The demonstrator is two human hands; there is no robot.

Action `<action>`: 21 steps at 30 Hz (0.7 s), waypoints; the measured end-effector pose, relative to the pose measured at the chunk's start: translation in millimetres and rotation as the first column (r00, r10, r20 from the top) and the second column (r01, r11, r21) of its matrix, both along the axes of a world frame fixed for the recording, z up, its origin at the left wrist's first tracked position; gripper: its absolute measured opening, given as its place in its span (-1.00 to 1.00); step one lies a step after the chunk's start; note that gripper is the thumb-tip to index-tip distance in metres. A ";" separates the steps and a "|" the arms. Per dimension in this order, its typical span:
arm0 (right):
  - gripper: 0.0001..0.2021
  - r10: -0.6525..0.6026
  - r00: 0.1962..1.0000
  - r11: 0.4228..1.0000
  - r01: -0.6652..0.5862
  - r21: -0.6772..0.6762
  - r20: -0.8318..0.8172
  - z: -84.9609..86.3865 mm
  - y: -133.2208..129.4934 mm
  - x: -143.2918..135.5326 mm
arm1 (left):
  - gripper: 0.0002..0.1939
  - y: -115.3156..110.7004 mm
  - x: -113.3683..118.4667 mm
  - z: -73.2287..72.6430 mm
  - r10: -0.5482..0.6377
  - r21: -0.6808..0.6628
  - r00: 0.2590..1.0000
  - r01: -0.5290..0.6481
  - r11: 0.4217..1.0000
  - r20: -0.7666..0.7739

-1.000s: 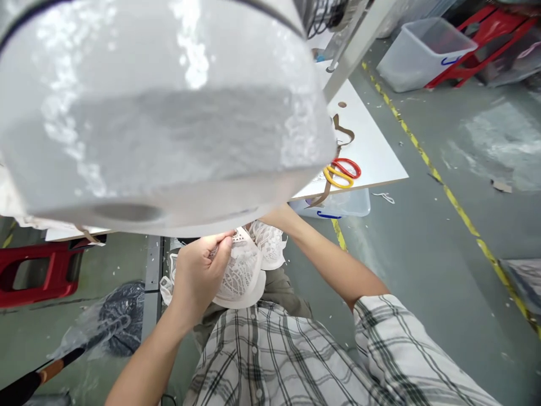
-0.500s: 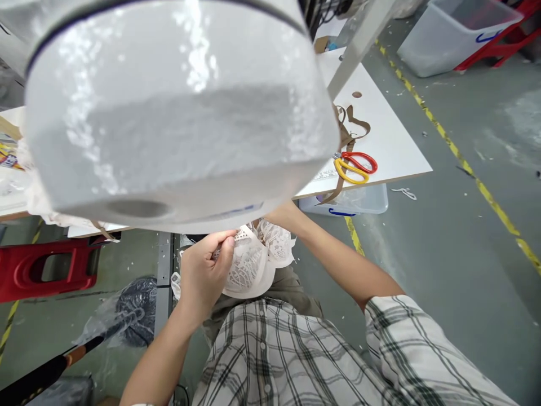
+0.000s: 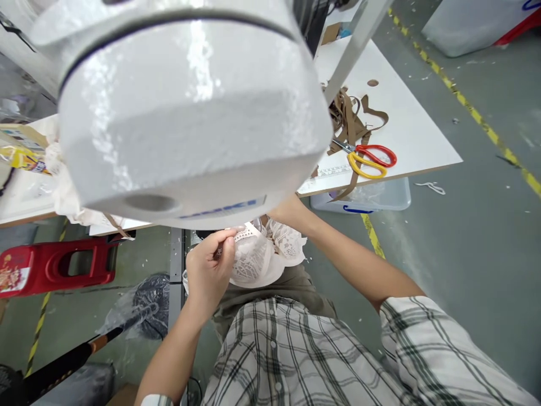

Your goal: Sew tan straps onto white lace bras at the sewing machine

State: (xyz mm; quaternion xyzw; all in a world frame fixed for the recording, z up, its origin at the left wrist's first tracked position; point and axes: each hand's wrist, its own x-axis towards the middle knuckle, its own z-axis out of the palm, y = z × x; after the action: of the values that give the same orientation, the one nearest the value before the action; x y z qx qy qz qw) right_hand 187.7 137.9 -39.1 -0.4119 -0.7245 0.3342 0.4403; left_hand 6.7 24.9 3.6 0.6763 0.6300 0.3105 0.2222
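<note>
The big white sewing machine head [image 3: 198, 124] fills the upper middle of the view. Below its lower edge hangs a cream lace bra [image 3: 253, 259], its cups over my lap. My left hand [image 3: 209, 268] pinches the dotted edge of the bra between thumb and forefinger, at its left side. My right hand [image 3: 287, 210] is at the far side of the bra, and the machine head covers its fingers, so I cannot see what they do. The needle area is hidden too.
Scissors [image 3: 372, 160] with red and yellow handles lie on the white table [image 3: 409, 124] beside brown straps [image 3: 349, 115]. A clear plastic bin [image 3: 393, 194] is under the table's right edge. A red stool [image 3: 54, 265] stands at left. Pale fabric [image 3: 63, 186] lies left of the machine.
The camera view has shifted, so machine, table and scissors appear farther right and more brown straps show. My left hand keeps its pinch on the bra, with little visible movement.
</note>
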 end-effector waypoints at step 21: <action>-0.87 0.043 0.998 0.992 -0.049 -0.117 -0.056 2.5 -11.3 9.9 | -0.74 -15.4 -7.1 -24.2 -0.065 0.219 0.985 0.100 0.971 -0.163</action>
State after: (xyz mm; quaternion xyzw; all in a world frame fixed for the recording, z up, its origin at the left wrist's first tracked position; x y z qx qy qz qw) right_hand 197.6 126.7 -36.6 -0.4114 -0.7007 0.3976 0.4263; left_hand -0.4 9.6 -20.6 0.7447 0.5772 0.3175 0.1070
